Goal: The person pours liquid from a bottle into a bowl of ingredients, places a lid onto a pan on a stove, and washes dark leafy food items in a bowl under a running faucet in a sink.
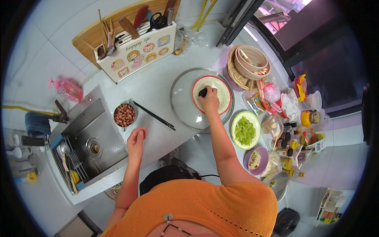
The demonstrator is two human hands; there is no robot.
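Note:
My right hand (210, 99) grips the black knob (202, 92) of a large round glass lid (185, 108) with a metal rim. A white speckled plate with a red rim (223, 86) shows through the glass, right of the lid's middle. My left hand (136, 141) hovers near the counter's front edge with its fingers curled and nothing visible in them. Just beyond it stands a cup of reddish-skinned peanuts (124, 115). A pair of black chopsticks (154, 115) lies between that cup and the lid.
A stainless steel sink (103, 127) is at left. Behind are a knife holder (142, 56) and stacked baskets (248, 63). At right are a green-rimmed plate of cut green vegetable (244, 130), a purple bowl (264, 161) and several condiment jars (284, 144).

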